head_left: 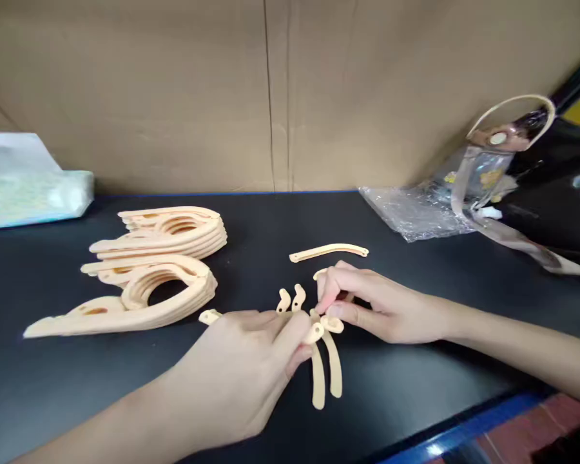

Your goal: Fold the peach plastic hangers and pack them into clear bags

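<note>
Over the black tabletop [261,225], our left grip [244,370] wraps a long pale piece [314,333] and our right grip [374,303] pinches a smaller part [334,325] just beside it; stacked frames [183,306] lie leftward.

The left forearm [120,419] is slanting in bare from the near left side of the worktop [251,225], its wrist running nearly in line with the hand; the left hand [244,374] is showing its back upward, its fingers [292,332] curling and pinching as they are pointing toward the right edge; the right forearm [517,345], also bare, is reaching across from the right, above the blue near edge, its wrist holding almost level; the right hand [374,306] is facing its partner, its index finger bending down and its thumb [357,316] pressing from the near side in a pinch; both hands are working close together, the right one sitting slightly nearer the far edge.
</note>
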Available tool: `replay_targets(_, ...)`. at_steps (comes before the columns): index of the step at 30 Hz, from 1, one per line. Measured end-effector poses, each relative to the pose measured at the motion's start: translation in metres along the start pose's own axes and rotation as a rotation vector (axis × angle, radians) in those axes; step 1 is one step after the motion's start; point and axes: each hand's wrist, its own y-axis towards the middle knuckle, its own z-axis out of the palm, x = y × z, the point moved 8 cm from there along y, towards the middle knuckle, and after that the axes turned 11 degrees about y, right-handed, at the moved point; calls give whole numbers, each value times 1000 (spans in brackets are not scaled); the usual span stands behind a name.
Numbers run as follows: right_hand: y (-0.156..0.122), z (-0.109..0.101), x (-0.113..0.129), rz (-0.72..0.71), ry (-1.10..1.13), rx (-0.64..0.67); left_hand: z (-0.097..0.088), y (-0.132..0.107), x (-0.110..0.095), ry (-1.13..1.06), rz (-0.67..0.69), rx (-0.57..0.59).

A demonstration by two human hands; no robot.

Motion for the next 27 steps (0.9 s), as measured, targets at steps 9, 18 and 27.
replay_targets(9, -1, 2, 0, -14, -20, -16, 5, -1, 1, -78, -37, -1)
replay_targets(18, 3, 9, 7, -53, -184, 38, 3, 2, -1, -113, 5, 9)
replay_targets(27, -1, 8, 23, -260, -432, -49, 0, 0, 4, -131, -134, 19)
